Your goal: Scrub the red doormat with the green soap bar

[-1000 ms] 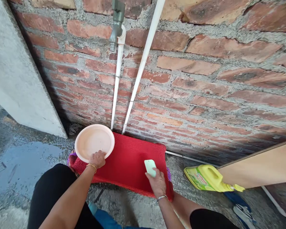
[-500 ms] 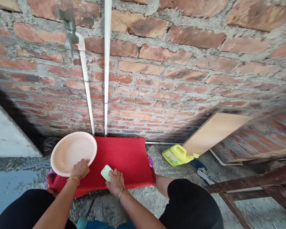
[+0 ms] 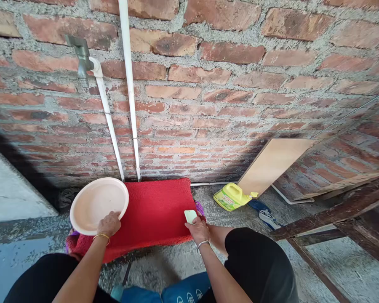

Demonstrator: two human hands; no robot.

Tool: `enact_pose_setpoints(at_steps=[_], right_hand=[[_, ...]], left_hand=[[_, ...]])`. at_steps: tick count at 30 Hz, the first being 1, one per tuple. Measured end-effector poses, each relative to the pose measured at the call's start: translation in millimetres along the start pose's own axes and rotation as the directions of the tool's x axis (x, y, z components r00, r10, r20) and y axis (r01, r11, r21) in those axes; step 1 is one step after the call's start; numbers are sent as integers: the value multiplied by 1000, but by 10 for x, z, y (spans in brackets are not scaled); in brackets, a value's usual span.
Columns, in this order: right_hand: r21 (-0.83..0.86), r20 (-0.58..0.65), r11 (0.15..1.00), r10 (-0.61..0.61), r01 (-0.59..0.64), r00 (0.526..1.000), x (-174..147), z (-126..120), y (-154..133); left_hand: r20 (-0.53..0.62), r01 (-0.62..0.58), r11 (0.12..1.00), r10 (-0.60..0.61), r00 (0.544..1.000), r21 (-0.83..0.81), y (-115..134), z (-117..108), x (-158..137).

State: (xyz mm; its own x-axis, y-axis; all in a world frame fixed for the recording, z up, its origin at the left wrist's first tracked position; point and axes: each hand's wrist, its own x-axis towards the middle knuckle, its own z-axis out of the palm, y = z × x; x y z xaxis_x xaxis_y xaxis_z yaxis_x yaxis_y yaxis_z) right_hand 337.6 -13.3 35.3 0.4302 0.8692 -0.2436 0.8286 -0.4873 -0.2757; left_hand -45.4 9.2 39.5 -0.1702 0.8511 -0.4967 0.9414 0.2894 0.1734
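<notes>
A red fleecy mat [image 3: 159,208] lies spread over a low support whose shape is hidden beneath it. On its left end sits a pale pink plastic basin [image 3: 96,198], tilted slightly. My left hand [image 3: 109,223] is closed on the basin's near right rim, knuckles up. Over the mat's right end, my right hand [image 3: 198,231] grips a pale green scrub brush [image 3: 190,216]; its flat back with a small hole shows, while any bristles are hidden underneath. The brush rests against the red fabric near the right edge.
A tap [image 3: 81,59] and white pipes [image 3: 131,92] run down the brick wall. Right of the mat stand a yellow detergent jug [image 3: 231,198], a leaning board [image 3: 274,162], slippers [image 3: 267,216] and a wooden frame [image 3: 334,214]. Water wets the floor at left.
My right hand has moved the brush from the mat's middle to its right end. My left hand stays on the basin rim. The head view has shifted a little.
</notes>
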Motion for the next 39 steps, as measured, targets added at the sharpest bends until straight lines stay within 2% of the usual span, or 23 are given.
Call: enact_pose_setpoints(at_steps=[3,6,8,10,14,17,19,22,25,28,30,31,33,37,39], right_hand=[[-44,94,991,-120,124,988,-222,240,-308],[-78,245,945,-292,319,925,-458,493,-613],[-94,315,919,-336,382,887,-518,529,-659],[-128,314,923,-310,364,897,-481,428,-560],[-224,242,962,-102,158,965,-245,82,-242],[-149,234,982,-75,112,969,-143,37,-247],[-41,262,992,-109,123,959,-172,158,-418],[104,325,982,-182,156,928,-318,449,-845],[107,309,951,-310,291,899,-497,729,-1330],[37,310,863,-488,503,816,-634,923,-1721],[9,337,796,-572,605,747,-672,984,-1869],[-7,345,774,-592,633,728,-671,992,-1901],[-53,337,777,-577,627,744,-630,965,-1889],[-93,283,915,-353,392,892,-473,817,-1744],[-66,272,954,-264,291,925,-412,768,-1751]], left_hand=[[9,3,1000,-3,1000,-10,-1,-7,2],[18,8,1000,-8,1000,-11,15,-33,-11],[12,9,1000,-9,1000,-8,34,-50,-29],[9,5,1000,-5,1000,-2,52,-64,-50],[12,-10,1000,10,1000,5,65,-77,-73],[10,-15,1000,15,1000,1,52,-75,-59],[7,-20,1000,20,1000,-1,40,-68,-44],[5,-30,1000,30,1000,-1,27,-57,-29],[0,-43,999,43,999,6,24,-52,-31],[-16,-49,999,49,999,20,26,-57,-35],[-12,-50,999,50,999,22,26,-60,-30],[-6,-50,999,50,999,19,25,-60,-25],[2,-52,999,52,999,11,23,-53,-13],[-7,-49,999,49,999,-6,17,-20,7],[-13,-48,999,47,999,-11,16,-5,11]])
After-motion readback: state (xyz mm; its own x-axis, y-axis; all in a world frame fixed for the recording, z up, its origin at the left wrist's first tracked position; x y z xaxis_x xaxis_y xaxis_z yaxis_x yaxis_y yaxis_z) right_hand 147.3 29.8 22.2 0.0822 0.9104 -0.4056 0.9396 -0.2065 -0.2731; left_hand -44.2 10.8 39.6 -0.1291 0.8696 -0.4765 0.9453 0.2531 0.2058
